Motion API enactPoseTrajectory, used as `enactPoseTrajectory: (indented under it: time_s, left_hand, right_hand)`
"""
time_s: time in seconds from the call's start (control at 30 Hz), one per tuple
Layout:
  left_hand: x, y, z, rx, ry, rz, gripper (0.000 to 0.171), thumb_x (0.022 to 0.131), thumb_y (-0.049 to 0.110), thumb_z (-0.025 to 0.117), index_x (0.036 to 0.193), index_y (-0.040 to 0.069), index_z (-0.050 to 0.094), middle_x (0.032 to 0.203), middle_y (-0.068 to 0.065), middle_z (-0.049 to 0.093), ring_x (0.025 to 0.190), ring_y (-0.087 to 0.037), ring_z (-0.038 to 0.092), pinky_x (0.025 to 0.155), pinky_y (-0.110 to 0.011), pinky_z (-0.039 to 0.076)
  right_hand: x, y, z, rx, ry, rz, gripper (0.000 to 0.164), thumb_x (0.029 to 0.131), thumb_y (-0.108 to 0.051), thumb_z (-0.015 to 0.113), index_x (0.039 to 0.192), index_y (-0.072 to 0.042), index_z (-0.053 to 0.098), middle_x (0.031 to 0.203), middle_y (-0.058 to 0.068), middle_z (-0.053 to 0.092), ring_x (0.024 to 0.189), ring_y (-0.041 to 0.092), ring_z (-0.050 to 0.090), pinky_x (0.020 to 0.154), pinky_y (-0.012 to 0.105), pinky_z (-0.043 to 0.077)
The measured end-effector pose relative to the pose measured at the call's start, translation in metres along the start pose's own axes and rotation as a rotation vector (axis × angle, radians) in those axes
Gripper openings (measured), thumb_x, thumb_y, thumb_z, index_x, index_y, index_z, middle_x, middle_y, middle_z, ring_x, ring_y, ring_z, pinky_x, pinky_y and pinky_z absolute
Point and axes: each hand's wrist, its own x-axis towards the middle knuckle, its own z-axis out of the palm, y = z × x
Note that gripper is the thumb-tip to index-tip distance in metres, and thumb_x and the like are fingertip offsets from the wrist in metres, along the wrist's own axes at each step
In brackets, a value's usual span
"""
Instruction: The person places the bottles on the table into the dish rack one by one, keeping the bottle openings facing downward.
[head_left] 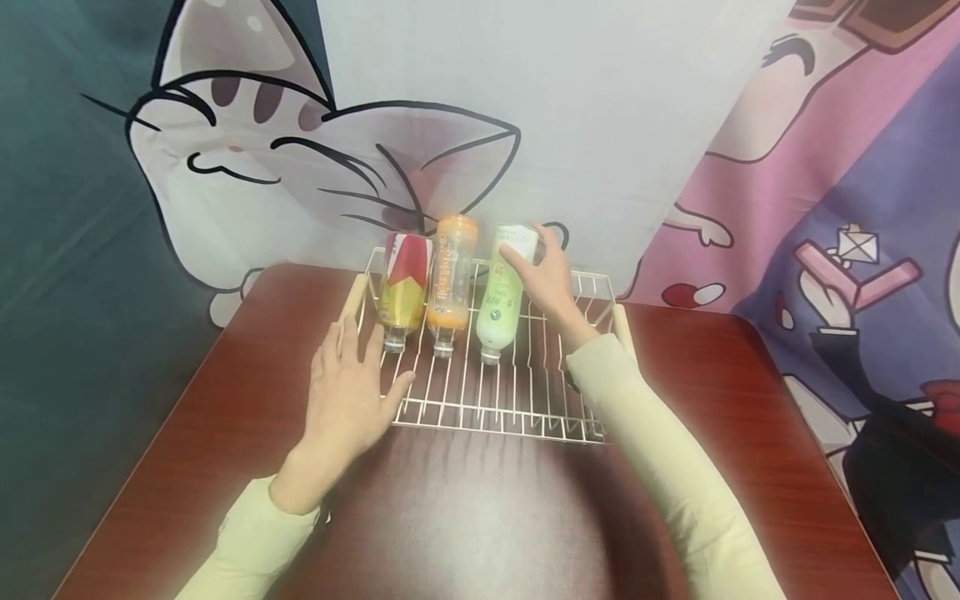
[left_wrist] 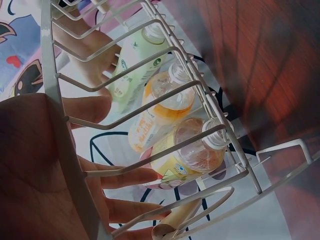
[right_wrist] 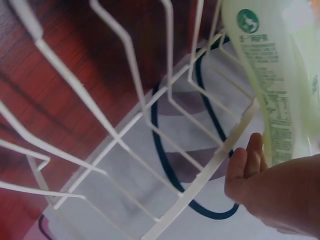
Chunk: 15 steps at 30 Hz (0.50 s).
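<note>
A white wire rack (head_left: 501, 430) with pale handles at its sides stands on the table. My right hand (head_left: 551, 279) grips the upper part of a pale green bottle (head_left: 501, 304), which stands tilted, cap down, in the rack. Left of it, also cap down, are a bottle with orange contents (head_left: 452, 275) and a bottle with a red and yellow label (head_left: 407, 283). My left hand (head_left: 345, 408) lies at the rack's front left with fingers extended. In the left wrist view its fingers (left_wrist: 132, 177) show behind the wires, near the red and yellow bottle (left_wrist: 187, 155).
The rack sits toward the back of a dark red-brown table (head_left: 465, 508). Behind the table hangs a cloth backdrop (head_left: 600, 108) printed with cartoon animals. At the rack's left side is a pale handle (head_left: 355, 297), and another handle (head_left: 624, 329) is at its right.
</note>
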Motion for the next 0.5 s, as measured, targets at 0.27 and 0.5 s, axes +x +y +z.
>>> enactPoseTrajectory:
  time_s: [0.27,0.5]
  left_hand:
    - [0.0,0.0,0.0,0.0,0.007,0.001,0.081,0.106,0.048,0.065,0.164,-0.004,0.045,0.172,-0.041,0.026,0.16,-0.06,0.024,0.126,-0.075,0.029]
    - [0.001,0.0,0.0,-0.003,0.003,0.001,0.079,0.107,0.047,0.063,0.164,-0.004,0.044,0.172,-0.042,0.025,0.16,-0.06,0.023,0.126,-0.075,0.028]
  right_hand:
    - [0.005,0.01,-0.002,-0.045,-0.097,-0.023,0.091,0.108,-0.058,0.063,0.178,-0.018,0.02,0.184,0.012,0.024,0.169,0.036,0.023,0.135,0.064,0.02]
    - [0.007,0.013,-0.001,-0.055,-0.126,-0.039,0.091,0.11,-0.06,0.058,0.179,-0.018,0.017,0.184,0.013,0.024,0.169,0.038,0.025,0.135,0.064,0.02]
